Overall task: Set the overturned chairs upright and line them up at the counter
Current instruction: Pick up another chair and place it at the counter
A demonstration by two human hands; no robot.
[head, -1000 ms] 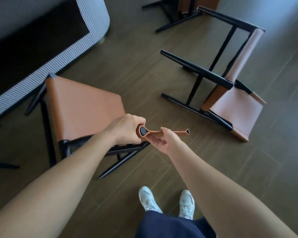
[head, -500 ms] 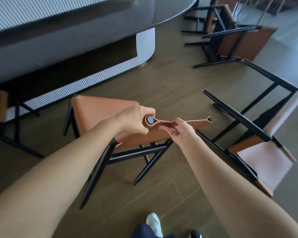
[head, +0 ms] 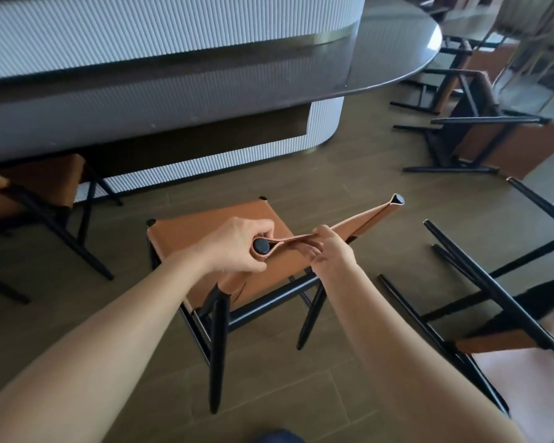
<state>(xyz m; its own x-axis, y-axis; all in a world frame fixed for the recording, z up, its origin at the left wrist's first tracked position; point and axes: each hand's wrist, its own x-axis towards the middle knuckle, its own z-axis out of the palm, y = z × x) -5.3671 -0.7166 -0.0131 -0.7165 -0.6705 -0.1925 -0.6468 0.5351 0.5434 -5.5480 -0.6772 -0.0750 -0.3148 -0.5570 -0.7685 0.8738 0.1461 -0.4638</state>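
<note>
Step in hand: positioning an upright chair at the counter.

- Chair (head: 205, 233) stands with seat up and legs down, on the floor (head: 349, 187) just short of the counter (head: 179, 100), seat facing it. Cannot tell whether all four feet are on the floor.
- Left hand (head: 240, 247) is closed round the near top end of the backrest (head: 360, 220), fingers wrapped about the post with its black cap showing.
- Right hand (head: 330, 252) pinches the thin top edge of the backrest, further along.
- Another chair (head: 45, 179) is already tucked under the counter, at left.
- Two remain down: one overturned chair (head: 522, 385) lies just right of the held one, legs pointing up and sideways; a farther overturned chair (head: 506, 148) lies beyond the counter's rounded end.

Judgement: the task looks roughly half done.

Next move calls for pushing the held chair forward to the counter, squared with the one at left. Keep both grips even so that it does not twist. Watch its right legs: the fallen chair's legs are near and could snag. Then release and turn right to the nearest fallen chair.
</note>
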